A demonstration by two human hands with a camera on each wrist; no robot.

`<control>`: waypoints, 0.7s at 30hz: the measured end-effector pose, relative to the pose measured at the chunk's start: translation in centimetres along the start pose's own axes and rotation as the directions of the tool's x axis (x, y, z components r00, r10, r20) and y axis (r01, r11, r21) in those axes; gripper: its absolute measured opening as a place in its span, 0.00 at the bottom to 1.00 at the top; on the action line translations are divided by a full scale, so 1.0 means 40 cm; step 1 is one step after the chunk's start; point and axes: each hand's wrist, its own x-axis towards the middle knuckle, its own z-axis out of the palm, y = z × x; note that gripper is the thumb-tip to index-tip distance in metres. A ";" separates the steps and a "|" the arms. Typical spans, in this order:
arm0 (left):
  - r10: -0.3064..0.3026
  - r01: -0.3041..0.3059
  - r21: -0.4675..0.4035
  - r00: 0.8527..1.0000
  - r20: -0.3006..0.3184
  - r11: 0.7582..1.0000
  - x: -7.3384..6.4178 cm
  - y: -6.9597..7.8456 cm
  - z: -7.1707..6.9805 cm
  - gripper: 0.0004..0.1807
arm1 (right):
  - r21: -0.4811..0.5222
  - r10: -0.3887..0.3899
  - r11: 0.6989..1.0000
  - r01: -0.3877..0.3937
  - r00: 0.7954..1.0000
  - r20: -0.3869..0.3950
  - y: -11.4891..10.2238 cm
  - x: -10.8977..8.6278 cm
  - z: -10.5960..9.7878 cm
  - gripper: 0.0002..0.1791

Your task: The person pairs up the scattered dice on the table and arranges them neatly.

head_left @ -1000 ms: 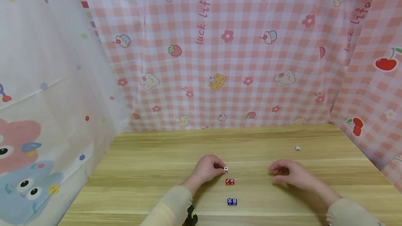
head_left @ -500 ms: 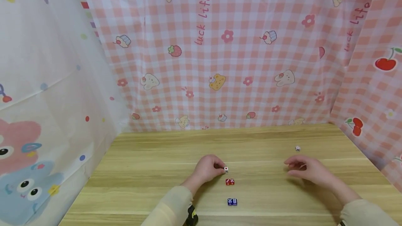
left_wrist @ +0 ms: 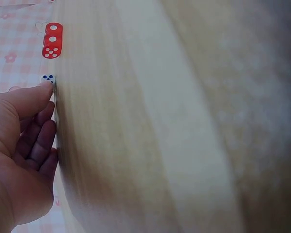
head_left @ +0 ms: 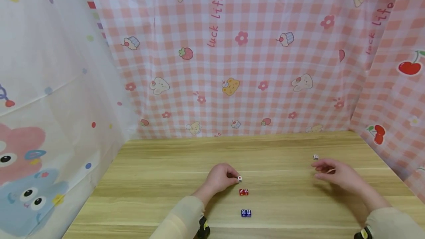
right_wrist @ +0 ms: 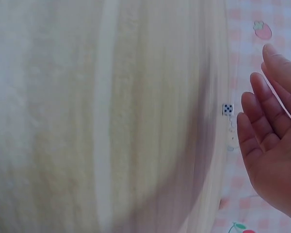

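Observation:
Between thumb and fingertip my left hand [head_left: 220, 178] pinches a small white die [head_left: 239, 179] at the middle of the table. In the left wrist view its thumb covers part of the white die [left_wrist: 48, 78], leaving blue pips visible. Just nearer than it sits a pair of red dice [head_left: 244, 192], side by side. Nearer still lies a pair of blue dice [head_left: 246, 213]. On the right, my right hand [head_left: 338, 174] hovers with loosely bent fingers and nothing in them. A second white die [head_left: 315, 156] lies just beyond its fingertips, also showing in the right wrist view [right_wrist: 227, 109].
The wooden table [head_left: 159, 172] meets a pink checked cloth [head_left: 245, 62] at its back edge. A white printed cloth [head_left: 63, 69] hangs at the left, and another checked cloth [head_left: 395, 95] closes off the right side.
My right hand has moved right and farther away from me, close to the lone white die. The left hand has stayed at its die, and the red and blue dice have not moved.

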 end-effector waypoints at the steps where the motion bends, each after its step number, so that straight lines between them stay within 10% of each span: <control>1: 0.001 -0.001 0.000 1.000 0.000 1.000 0.000 0.000 0.000 0.04 | -0.001 0.003 1.000 -0.003 1.000 -0.003 0.004 0.000 -0.003 0.15; 21: -0.015 0.016 -0.008 1.000 0.013 1.000 0.001 0.000 -0.002 0.04 | -0.070 0.263 0.962 -0.264 0.964 -0.023 0.032 0.016 -0.051 0.28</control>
